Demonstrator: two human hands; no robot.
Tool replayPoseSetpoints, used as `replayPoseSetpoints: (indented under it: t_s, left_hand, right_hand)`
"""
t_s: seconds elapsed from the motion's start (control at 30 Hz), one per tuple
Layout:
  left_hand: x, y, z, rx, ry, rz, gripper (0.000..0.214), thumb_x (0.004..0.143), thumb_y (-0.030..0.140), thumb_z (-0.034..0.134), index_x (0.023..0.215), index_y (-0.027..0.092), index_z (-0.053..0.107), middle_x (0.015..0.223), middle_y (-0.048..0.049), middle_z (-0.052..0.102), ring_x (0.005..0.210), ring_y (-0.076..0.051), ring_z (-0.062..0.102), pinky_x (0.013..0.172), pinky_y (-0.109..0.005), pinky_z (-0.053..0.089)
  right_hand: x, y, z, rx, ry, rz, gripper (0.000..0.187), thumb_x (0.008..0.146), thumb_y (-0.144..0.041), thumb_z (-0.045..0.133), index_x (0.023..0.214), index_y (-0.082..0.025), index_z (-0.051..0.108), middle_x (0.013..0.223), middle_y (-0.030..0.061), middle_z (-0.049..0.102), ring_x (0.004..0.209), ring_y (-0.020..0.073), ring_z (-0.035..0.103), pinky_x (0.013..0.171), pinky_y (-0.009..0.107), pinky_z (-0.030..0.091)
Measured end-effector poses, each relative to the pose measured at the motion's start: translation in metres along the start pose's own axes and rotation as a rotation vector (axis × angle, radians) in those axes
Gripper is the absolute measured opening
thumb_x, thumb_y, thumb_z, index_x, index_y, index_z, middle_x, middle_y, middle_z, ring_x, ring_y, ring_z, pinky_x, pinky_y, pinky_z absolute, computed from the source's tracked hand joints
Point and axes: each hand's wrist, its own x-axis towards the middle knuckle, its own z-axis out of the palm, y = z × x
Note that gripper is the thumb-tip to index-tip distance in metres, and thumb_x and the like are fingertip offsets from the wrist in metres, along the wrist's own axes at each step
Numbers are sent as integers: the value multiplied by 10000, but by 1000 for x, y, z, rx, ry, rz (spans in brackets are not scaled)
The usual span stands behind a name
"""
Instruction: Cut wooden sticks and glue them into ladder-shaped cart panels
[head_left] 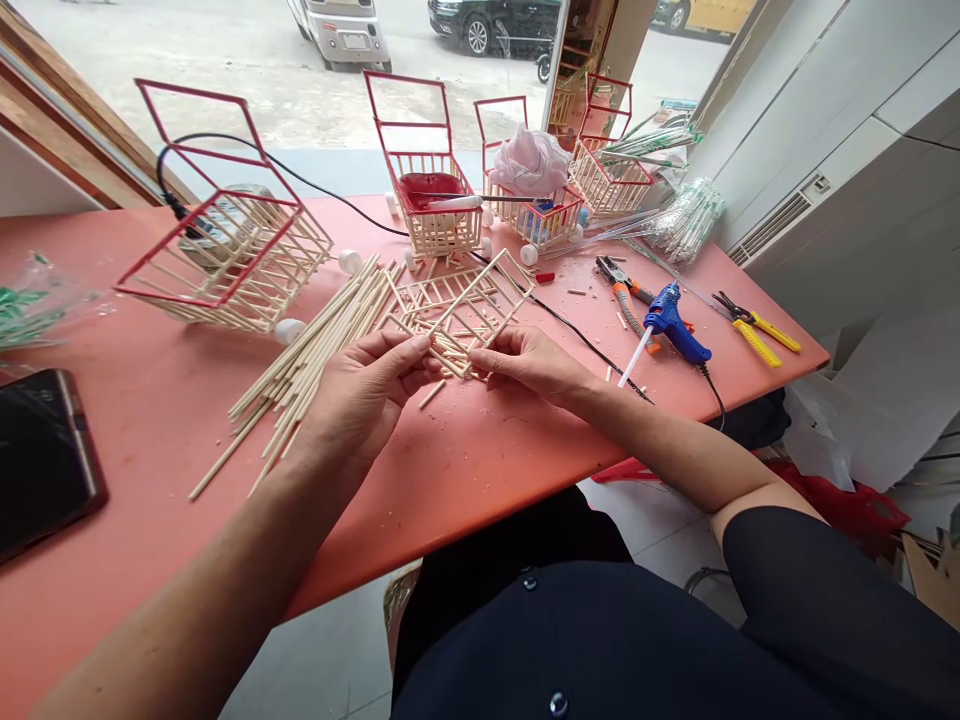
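Between my two hands is a small ladder-like frame (pixel 480 308) of pale wooden sticks, tilted up off the table. My left hand (pixel 375 385) pinches its near left corner between thumb and forefinger. At its near right end, my right hand (pixel 529 362) grips it with fingers closed. Behind and under it lies a second stick frame (pixel 435 292) among short cut pieces. A bundle of long wooden sticks (pixel 315 350) rests beside my left hand. One short stick piece (pixel 432 394) sits on the table between my hands.
Miniature stick carts (pixel 225 255), (pixel 442 225) with red-trimmed edges stand along the back. At right are a blue glue gun (pixel 675 325), orange-handled pliers (pixel 626 290) and yellow-handled cutters (pixel 757 328). A black phone (pixel 45 460) lies far left; cables cross the pink table (pixel 420 500).
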Motion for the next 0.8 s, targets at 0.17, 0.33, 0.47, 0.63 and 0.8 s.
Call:
replayPoseSetpoints:
  t_s: [0.17,0.33,0.47,0.63,0.8]
  left_hand:
    - [-1,0,-1,-9,3,-8,256,627,214,1032,759,138,826,723,-4,722,694,-109,694,734,-241,649]
    - [1,-1,-3,13,19,-3,271,597,242,1018,755,153,816,731,6,722,685,-108,686,716,-242,637]
    - [2,-1,-3,40,-4,-12,249,627,252,999,756,166,804,731,12,719,693,-111,685,745,-250,631]
    - [2,-2,-3,76,-37,0,260,668,273,1001,764,156,790,714,-9,721,679,-129,690,728,-263,622]
    - [-1,0,-1,131,-47,41,291,645,303,1012,735,165,772,700,-9,729,662,-136,707,718,-267,637]
  right_hand:
    - [-1,2,0,-2,-7,-23,548,591,-546,1084,767,-142,758,730,0,746,665,96,639,612,206,555]
    - [0,4,-1,27,2,5,555,623,-560,1072,829,-133,783,819,39,781,750,122,692,667,217,585]
    - [0,3,-1,63,-25,11,576,618,-588,1068,866,-140,805,858,33,768,786,126,694,651,201,566]
    - [-1,-1,0,36,-77,-44,585,691,-670,1007,821,-154,761,767,-3,698,720,102,626,596,190,489]
    - [-3,0,0,-29,-31,-97,568,690,-648,1007,781,-164,723,735,-13,652,689,105,566,593,216,468]
